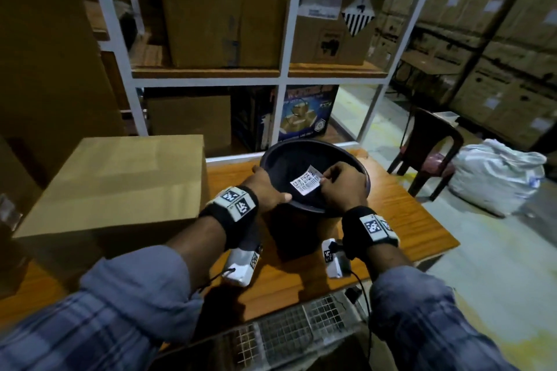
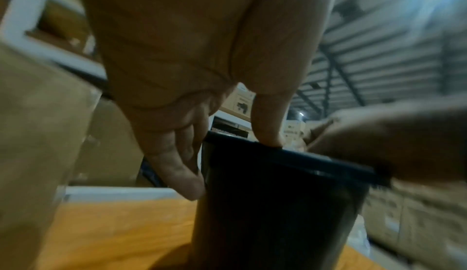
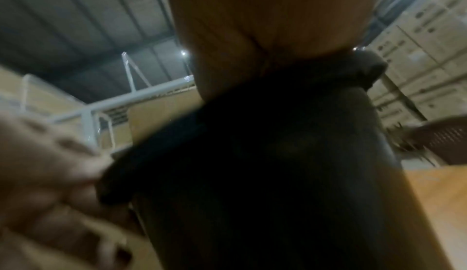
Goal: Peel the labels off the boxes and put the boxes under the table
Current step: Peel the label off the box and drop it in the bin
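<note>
A plain brown cardboard box (image 1: 120, 184) sits on the left part of the wooden table (image 1: 407, 220). Beside it, mid-table, stands a black bin (image 1: 301, 150). My left hand (image 1: 271, 185) grips the bin's near-left rim, with the thumb on top of the rim and the fingers down the outer wall; the left wrist view shows the same hold on the bin (image 2: 278, 204). My right hand (image 1: 325, 180) pinches a white barcode label (image 1: 306, 181) over the bin's mouth. In the right wrist view the bin (image 3: 278, 174) hides the fingers and the label.
A white rack (image 1: 283, 78) holding cartons stands right behind the table. On the floor to the right are a brown plastic chair (image 1: 428, 141) and a white sack (image 1: 497, 175). Stacked cartons (image 1: 497, 39) line the far right wall. A wire mesh panel (image 1: 301, 325) lies at the table's near edge.
</note>
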### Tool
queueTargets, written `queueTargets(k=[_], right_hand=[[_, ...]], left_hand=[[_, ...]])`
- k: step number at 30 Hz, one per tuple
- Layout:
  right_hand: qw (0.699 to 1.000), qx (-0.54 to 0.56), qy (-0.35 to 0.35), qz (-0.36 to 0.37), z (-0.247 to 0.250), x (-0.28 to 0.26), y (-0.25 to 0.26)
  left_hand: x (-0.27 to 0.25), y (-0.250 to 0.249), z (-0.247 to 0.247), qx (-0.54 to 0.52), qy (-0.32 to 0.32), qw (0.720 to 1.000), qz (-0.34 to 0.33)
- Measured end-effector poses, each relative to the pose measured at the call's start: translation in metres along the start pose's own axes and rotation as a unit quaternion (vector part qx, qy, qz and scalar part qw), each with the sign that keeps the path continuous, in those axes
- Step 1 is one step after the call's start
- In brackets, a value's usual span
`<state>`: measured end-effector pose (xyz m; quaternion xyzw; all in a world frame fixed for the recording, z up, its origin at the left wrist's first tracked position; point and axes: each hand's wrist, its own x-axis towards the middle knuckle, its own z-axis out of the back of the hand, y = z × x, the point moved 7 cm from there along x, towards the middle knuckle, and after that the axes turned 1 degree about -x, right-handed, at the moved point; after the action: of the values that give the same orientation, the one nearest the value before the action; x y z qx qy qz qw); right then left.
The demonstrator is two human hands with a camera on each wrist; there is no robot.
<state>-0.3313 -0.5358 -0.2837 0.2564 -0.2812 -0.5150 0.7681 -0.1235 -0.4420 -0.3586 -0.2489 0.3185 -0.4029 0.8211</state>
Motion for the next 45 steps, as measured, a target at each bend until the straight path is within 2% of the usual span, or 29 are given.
queueTargets(k=[4, 6, 9, 18, 27, 34, 41, 45], right_hand=[[0.999, -0.019, -0.030, 0.002, -0.010, -0.009, -0.003], [0.999, -0.016, -0.035, -0.012, -0.011, -0.013, -0.004], [0.999, -0.024, -0.037, -0.029, -0.008, -0.015, -0.007], [1.000, -0.011, -0.026, -0.013, -0.016, -0.005, -0.008], [0.999, -0.021, -0.047, -0.019, -0.015, -0.003, -0.010], [0.997, -0.058, -0.041, 0.001, -0.015, -0.009, -0.007], [0.995, -0.090, -0.029, 0.044, -0.017, -0.009, -0.003], [0.997, -0.071, -0.018, 0.030, -0.016, -0.012, -0.005]], left_hand=[[-0.064, -0.028, 0.025, -0.059, 0.016, 0.998, 0.007], [-0.082, -0.034, 0.023, -0.085, 0.052, 0.995, 0.018], [-0.080, -0.028, 0.019, -0.099, 0.070, 0.992, 0.021], [-0.082, -0.029, 0.020, -0.118, 0.087, 0.989, 0.026], [-0.082, -0.026, 0.017, -0.163, 0.097, 0.981, 0.029], [-0.083, -0.025, 0.016, -0.162, 0.106, 0.981, 0.025], [-0.076, -0.011, 0.011, -0.172, 0.098, 0.979, 0.054], [-0.074, -0.007, 0.008, -0.178, 0.098, 0.977, 0.059]])
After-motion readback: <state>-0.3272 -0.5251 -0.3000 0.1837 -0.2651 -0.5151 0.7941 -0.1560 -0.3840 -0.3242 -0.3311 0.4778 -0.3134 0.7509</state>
